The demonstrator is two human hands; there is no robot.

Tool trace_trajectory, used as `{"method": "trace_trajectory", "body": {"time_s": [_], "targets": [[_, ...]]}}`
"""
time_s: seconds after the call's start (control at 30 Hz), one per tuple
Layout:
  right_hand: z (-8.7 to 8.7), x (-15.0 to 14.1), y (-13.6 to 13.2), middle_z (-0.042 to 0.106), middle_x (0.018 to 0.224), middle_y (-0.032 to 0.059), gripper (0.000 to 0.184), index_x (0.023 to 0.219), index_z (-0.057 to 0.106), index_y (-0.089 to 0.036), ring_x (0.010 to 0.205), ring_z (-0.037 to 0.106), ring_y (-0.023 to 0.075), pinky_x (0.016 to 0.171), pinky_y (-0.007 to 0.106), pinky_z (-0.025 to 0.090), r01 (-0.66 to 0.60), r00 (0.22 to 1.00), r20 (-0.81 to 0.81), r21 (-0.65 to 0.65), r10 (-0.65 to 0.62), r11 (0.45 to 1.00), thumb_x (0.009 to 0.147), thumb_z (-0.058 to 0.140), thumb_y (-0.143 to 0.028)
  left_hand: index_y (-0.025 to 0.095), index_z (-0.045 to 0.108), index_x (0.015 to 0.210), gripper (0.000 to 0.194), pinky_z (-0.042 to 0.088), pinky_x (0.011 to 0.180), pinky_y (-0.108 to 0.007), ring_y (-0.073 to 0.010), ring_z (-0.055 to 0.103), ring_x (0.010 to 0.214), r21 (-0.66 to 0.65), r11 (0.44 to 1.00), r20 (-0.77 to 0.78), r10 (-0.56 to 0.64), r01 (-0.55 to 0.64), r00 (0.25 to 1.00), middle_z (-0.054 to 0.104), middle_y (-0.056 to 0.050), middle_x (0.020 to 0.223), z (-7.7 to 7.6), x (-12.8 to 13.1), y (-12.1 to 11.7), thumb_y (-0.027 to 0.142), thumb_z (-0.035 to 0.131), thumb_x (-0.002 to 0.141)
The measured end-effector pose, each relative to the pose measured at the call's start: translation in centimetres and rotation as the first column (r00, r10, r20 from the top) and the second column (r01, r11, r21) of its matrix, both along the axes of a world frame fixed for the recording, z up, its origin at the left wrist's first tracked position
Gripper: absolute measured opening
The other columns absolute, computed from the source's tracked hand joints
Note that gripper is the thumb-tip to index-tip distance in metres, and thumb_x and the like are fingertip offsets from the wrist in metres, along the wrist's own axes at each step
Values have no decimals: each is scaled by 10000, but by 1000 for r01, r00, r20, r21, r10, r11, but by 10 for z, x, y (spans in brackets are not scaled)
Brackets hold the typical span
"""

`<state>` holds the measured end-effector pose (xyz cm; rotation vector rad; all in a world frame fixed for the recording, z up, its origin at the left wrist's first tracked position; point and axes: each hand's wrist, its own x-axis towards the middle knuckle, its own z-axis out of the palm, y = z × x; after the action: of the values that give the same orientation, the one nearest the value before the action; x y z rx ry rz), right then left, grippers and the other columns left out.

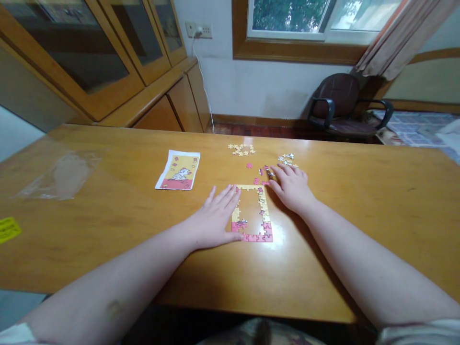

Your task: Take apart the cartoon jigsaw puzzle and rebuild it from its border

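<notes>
My left hand [213, 218] lies flat with fingers spread along the left side of a jigsaw puzzle border [266, 227], partly hiding it. The border is a joined rectangle, yellow at the top and pink at the bottom, with bare table inside. A small patterned puzzle piece [241, 223] sits at its lower left interior. Above the border's top right corner, my right hand [293, 187] rests over loose pink and dark patterned puzzle pieces [266, 168], its fingers apart. Some of these pieces lie between thumb and index finger; whether any is gripped is hard to see.
Yellow loose pieces [242, 150] and white-blue pieces [286, 158] lie farther back. A picture card [178, 171] with a white cat is on the left, beyond it a clear plastic bag [66, 175]. A yellow label [9, 230] marks the table's left side. Behind stands an office chair [338, 103].
</notes>
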<state>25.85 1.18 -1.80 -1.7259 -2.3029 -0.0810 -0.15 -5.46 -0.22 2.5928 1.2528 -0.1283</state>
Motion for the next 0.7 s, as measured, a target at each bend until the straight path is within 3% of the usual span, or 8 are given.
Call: {"method": "trace_trajectory", "body": {"time_s": [0.3,0.57,0.7], "targets": [[-13,-3,2,421,1489,64,492,1377,511,-361,1368,303,377,1079,641,205,-78,994,74,-31,80,996,961,330,-553,109,50,1538,1081,-36,1163,-581,-354,52,1476,-28,999,30,32,-31,999,130,-186,1590,-1,-2,6,709,508,765],[-17,2,11,416,1502,65,512,1422,460,-295,1381,308,339,1102,626,210,45,999,-18,-18,-46,999,977,319,-506,75,61,1533,1114,-38,1157,-603,-357,18,1477,-45,997,24,56,-55,998,118,-201,1586,2,-7,12,718,521,749],[-16,2,12,426,1495,50,468,1370,521,-342,1389,287,358,1091,657,183,2,1000,-25,-48,-3,999,966,354,-512,78,63,1534,1108,-34,1160,-602,-357,25,1476,-48,997,35,56,-55,998,120,-196,1588,2,-7,13,702,538,751]]}}
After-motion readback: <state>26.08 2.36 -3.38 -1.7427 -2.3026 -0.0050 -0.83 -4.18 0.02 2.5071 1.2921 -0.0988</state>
